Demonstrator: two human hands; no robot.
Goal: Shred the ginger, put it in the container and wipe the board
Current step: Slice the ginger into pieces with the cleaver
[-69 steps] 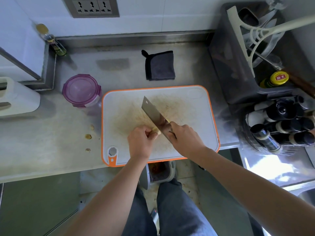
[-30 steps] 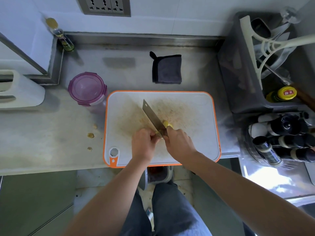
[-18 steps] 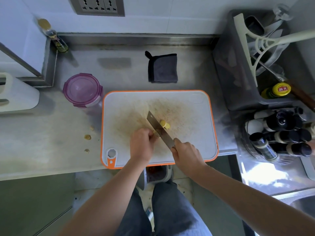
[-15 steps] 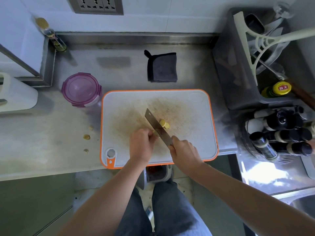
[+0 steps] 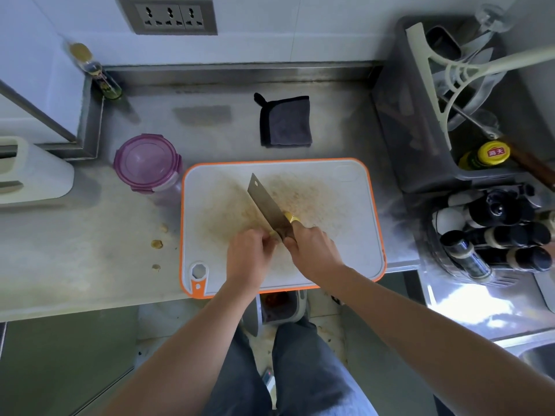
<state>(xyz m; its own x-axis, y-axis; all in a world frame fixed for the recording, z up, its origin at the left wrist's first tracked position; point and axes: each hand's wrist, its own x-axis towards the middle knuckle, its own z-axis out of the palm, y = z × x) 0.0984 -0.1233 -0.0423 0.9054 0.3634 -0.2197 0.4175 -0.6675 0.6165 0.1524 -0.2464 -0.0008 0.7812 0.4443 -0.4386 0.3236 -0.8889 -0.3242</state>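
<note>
- Counter [image 5: 90, 235]: pale and stained, with a steel upstand along the back wall.
- Board [image 5: 345, 235]: white with an orange rim, flat at the front edge, its middle stained brown.
- Container [image 5: 147, 163]: purple lid on, just beside the board's far left corner.
- Cloth [image 5: 285, 121]: dark grey, folded square, behind the board and apart from it.
- Bottle [image 5: 103, 81]: upright in the back left corner.
- Scraps [image 5: 156, 244]: three small tan bits (peel, by the look) left of the board.
- White box [image 5: 33, 172]: at the left edge, partly out of view.
- Crate [image 5: 414, 130]: grey, at the right, holding utensils.
</note>
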